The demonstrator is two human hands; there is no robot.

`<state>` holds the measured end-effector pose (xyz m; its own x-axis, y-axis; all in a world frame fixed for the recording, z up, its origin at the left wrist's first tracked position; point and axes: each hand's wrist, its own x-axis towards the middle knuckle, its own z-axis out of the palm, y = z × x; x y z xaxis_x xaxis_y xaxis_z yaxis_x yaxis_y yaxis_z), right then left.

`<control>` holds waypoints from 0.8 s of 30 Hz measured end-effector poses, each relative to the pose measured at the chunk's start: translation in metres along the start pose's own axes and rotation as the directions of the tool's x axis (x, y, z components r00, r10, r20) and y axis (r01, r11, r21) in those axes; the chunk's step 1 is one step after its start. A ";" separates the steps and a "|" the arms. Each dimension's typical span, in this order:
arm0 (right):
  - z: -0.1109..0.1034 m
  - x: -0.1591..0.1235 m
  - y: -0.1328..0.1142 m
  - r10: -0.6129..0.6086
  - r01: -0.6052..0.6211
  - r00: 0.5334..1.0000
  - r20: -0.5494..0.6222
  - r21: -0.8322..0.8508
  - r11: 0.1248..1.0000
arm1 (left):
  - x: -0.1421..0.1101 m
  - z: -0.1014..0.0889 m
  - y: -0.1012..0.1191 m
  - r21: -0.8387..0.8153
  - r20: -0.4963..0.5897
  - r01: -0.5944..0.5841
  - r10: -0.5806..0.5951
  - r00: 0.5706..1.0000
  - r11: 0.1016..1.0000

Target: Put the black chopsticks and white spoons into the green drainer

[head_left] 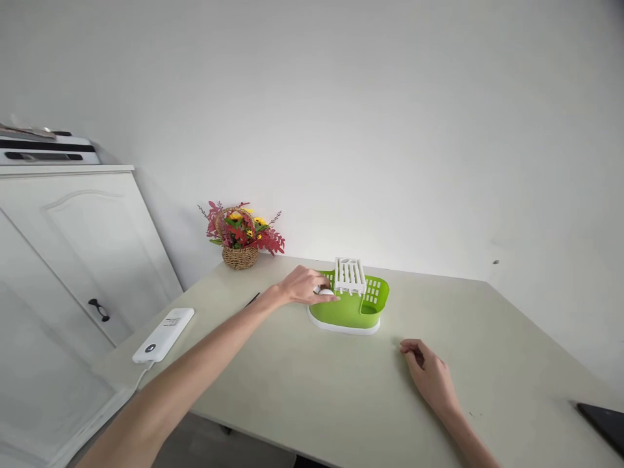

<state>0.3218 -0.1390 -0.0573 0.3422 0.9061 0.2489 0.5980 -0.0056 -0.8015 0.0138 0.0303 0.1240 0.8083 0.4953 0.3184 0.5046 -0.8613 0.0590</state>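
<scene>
My left hand [305, 285] reaches to the left end of a green plastic caddy [336, 311] with a white base. Its thumb and fingers are closed on a small white rounded object [325, 292], partly covered by the fingers, so its kind is unclear. A white slotted rack [350, 275] sits across the top of the caddy's middle. To the right of the caddy, my right hand [431, 376] rests on the table with its fingers curled in; nothing shows in it.
A wicker basket of artificial flowers [240, 256] stands at the back left of the table [273, 377]. A white power bank [164, 335] with a cable lies near the left edge. A dark flat device [604, 422] is at the far right. A white cabinet [92, 240] stands left.
</scene>
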 end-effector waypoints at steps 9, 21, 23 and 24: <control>0.000 0.000 -0.002 0.035 -0.035 0.999 0.002 -0.012 0.999 | 0.012 0.009 -0.021 0.025 0.073 -0.187 0.185 0.980 0.982; -0.002 -0.001 -0.002 0.079 -0.078 0.997 0.009 -0.052 0.996 | 0.020 -0.015 -0.013 0.021 -0.011 -0.304 0.305 0.952 0.952; -0.003 -0.001 -0.003 0.073 -0.072 0.997 0.010 -0.058 0.996 | 0.020 -0.020 -0.016 0.042 -0.065 -0.351 0.353 0.933 0.935; -0.003 -0.001 -0.003 0.072 -0.072 0.997 0.011 -0.062 0.996 | 0.019 -0.024 -0.018 0.065 -0.101 -0.370 0.375 0.922 0.927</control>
<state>0.3215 -0.1411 -0.0531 0.3766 0.9079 0.1842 0.6155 -0.0967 -0.7821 0.0134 0.0524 0.1516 0.9035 0.1222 0.4107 0.1885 -0.9741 -0.1249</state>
